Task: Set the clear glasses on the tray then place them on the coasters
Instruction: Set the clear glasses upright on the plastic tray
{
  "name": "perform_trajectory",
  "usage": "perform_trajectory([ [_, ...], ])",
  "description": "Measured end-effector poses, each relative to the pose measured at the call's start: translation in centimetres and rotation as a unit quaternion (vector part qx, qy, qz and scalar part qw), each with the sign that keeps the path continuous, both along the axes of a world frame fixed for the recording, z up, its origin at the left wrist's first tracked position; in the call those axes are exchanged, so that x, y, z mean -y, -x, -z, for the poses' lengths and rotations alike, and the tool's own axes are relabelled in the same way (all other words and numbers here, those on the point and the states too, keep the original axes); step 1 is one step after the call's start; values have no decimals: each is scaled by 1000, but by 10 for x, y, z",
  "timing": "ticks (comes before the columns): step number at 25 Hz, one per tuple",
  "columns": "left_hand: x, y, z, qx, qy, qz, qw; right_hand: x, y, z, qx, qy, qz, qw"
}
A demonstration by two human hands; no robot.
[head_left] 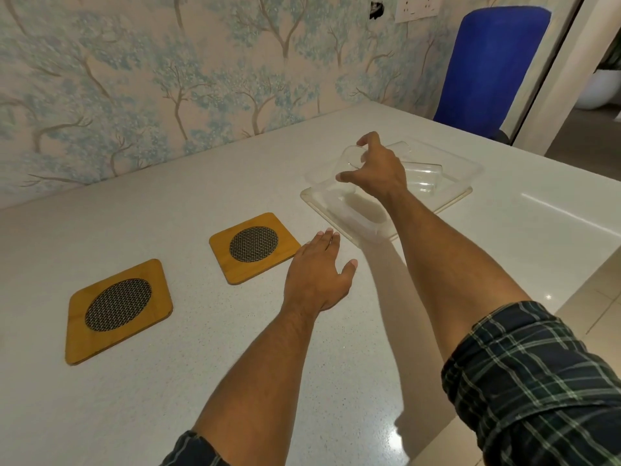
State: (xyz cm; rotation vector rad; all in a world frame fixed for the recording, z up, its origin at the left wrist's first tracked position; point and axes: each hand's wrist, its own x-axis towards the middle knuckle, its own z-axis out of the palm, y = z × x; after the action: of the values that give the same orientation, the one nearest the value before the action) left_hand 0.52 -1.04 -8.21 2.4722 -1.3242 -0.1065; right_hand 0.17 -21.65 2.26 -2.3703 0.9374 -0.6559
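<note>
Tree-pattern wallpaper behind a pale speckled bench [235, 183]. Clear tray [349, 227] sits at the far right. Right hand [376, 169] is over the tray, fingers wrapped round a clear glass [349, 159]; second glass [426, 176] is lying in the tray. Left hand [319, 274] rests flat and spread just left of the tray, next to two wooden coasters [254, 247].

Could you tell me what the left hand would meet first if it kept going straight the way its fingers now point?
Most likely the near corner of the clear tray: the left hand lies flat over the table, fingers aimed up and right toward it. The nearer coaster sits just left of that line. Depth is uncertain.
</note>
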Motion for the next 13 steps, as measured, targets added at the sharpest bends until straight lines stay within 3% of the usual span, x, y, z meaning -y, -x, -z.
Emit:
perform_trajectory([
  [4, -4, 11, 5, -6, -4, -3, 1000, -8, -8, 14, 4, 19, -12, 1000],
  [13, 20, 8, -9, -1, 34, 5, 999, 1, -23, 5, -78, 81, -13, 994],
])
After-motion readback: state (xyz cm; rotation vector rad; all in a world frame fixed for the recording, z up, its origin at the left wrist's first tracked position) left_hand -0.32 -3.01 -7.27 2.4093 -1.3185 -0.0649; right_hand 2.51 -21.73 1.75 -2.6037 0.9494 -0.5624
